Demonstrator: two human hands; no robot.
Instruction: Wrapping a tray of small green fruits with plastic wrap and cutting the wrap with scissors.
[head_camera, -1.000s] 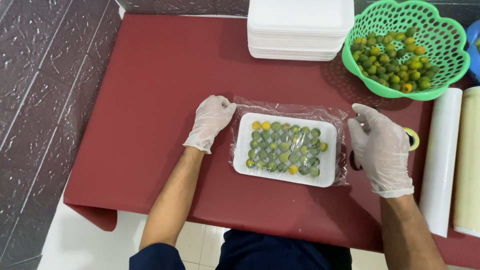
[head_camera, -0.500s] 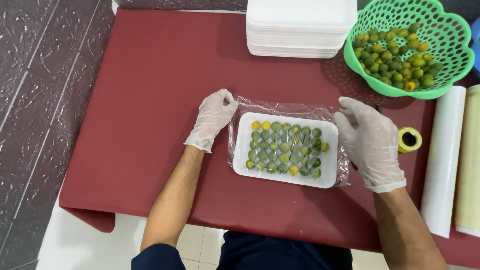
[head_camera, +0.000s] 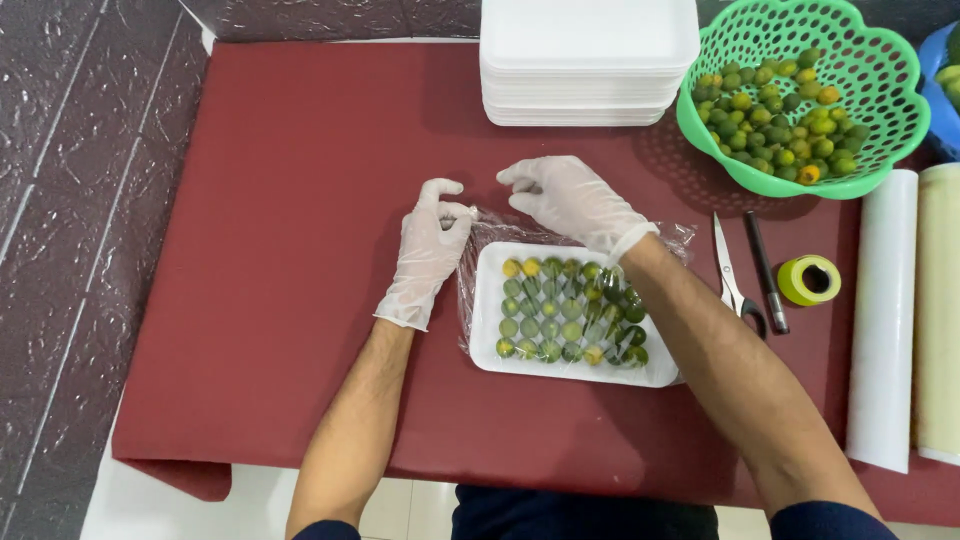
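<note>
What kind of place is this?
Probably a small fruit-packing station: a stack of white foam trays, a green basket of small citrus, and gloved hands pulling cling film over a filled tray on a red-covered table.

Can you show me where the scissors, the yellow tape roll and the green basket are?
scissors (head_camera: 727, 268): head view, on the blades, right of the tray.
yellow tape roll (head_camera: 790, 285): head view, on its outer yellow ring.
green basket (head_camera: 890, 80): head view, on its holed side wall, upper right.
</note>
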